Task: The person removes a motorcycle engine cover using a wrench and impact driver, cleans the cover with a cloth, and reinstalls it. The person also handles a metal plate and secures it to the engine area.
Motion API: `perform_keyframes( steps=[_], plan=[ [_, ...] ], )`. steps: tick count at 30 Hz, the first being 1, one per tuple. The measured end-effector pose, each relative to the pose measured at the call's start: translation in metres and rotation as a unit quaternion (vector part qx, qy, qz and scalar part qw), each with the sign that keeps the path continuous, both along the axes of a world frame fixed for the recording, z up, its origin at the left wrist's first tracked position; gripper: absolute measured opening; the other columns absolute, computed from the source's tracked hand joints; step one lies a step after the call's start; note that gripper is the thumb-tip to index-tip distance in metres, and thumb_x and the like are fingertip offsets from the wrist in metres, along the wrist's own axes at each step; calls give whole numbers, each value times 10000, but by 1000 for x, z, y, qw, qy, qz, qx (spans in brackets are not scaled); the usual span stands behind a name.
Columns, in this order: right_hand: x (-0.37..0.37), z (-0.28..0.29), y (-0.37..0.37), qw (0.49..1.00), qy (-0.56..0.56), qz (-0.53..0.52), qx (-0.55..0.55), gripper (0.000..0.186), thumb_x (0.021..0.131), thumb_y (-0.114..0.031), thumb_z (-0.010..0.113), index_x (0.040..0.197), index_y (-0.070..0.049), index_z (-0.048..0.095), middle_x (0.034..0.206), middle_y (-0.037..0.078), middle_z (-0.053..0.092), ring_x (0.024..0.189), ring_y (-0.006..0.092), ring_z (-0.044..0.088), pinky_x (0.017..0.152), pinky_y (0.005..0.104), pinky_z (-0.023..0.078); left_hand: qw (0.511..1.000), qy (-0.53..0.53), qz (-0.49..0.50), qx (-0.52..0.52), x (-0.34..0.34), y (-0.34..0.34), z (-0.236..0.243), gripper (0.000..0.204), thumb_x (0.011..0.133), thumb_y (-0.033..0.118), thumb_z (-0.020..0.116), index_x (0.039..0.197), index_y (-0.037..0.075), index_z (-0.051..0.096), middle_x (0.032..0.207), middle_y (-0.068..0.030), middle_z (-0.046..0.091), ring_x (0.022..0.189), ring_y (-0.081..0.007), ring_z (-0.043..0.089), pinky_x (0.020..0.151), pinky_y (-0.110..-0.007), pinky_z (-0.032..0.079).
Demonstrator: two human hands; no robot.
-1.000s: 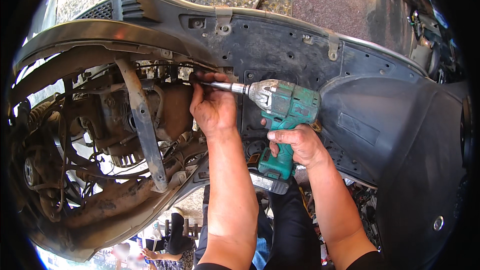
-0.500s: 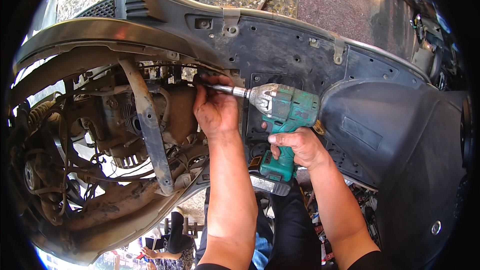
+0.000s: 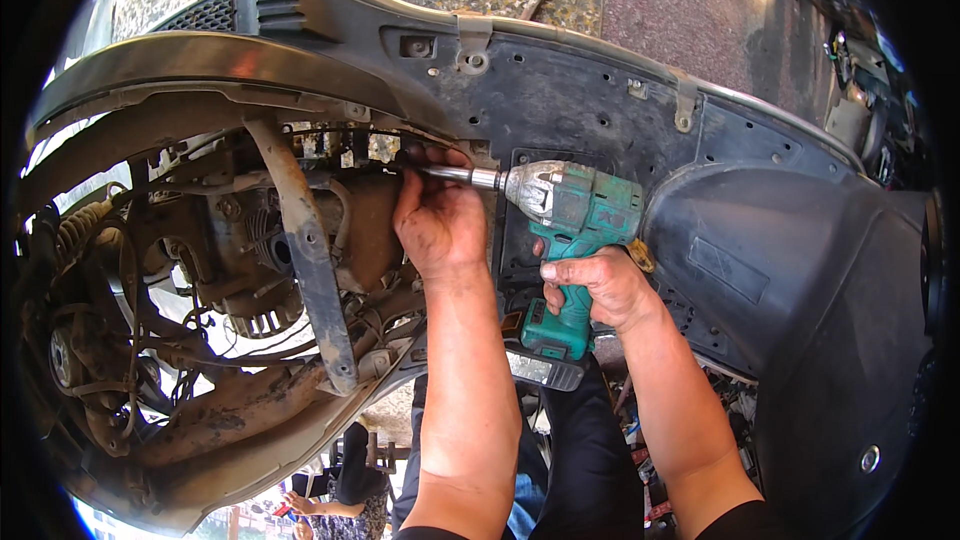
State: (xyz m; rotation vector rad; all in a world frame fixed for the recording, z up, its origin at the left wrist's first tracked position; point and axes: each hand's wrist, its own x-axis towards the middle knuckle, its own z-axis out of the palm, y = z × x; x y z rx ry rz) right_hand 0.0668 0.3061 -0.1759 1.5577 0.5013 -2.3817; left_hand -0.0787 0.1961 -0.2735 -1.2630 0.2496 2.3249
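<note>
My right hand (image 3: 600, 285) is closed round the grip of a green cordless impact wrench (image 3: 590, 202), which lies level with its nose pointing left. A long metal socket shaft (image 3: 472, 176) runs from the nose. Palm up, my left hand (image 3: 443, 225) has its fingers curled round the far part of that shaft. The shaft's tip goes in beside a dirty engine (image 3: 262, 250) in the vehicle's frame; what it meets there is hidden by shadow and fingers.
A rusty metal bar (image 3: 312, 250) crosses the engine opening to the left. Dark plastic panels (image 3: 560, 75) with holes and metal tabs extend behind and right of the wrench. Loose cables (image 3: 130, 280) hang at far left. Another person's arm (image 3: 325, 508) shows at lower left.
The scene has shifted slightly to the right in the view. Both hands keep their hold, with the wrench and shaft nearly in the same place against the vehicle.
</note>
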Motion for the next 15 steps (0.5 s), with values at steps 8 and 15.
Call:
perform_keyframes(
  steps=[8, 15],
  plan=[
    [-6, -3, -3, 1000, 5, -6, -9, 297, 771, -53, 756, 1039, -11, 635, 832, 66, 628, 628, 187, 608, 553, 331, 510, 999, 28, -18, -6, 2, -2, -2, 200, 897, 20, 584, 1092, -9, 623, 1042, -124, 676, 995, -286, 625, 960, -476, 474],
    [-8, -6, 1, 999, 16, 23, 19, 335, 776, -53, 747, 1086, -4, 633, 827, 64, 638, 622, 196, 608, 583, 342, 518, 999, 40, -18, 11, 3, -1, -4, 183, 874, 13, 623, 1055, -3, 641, 1011, -117, 680, 970, -278, 625, 953, -470, 485]
  ],
)
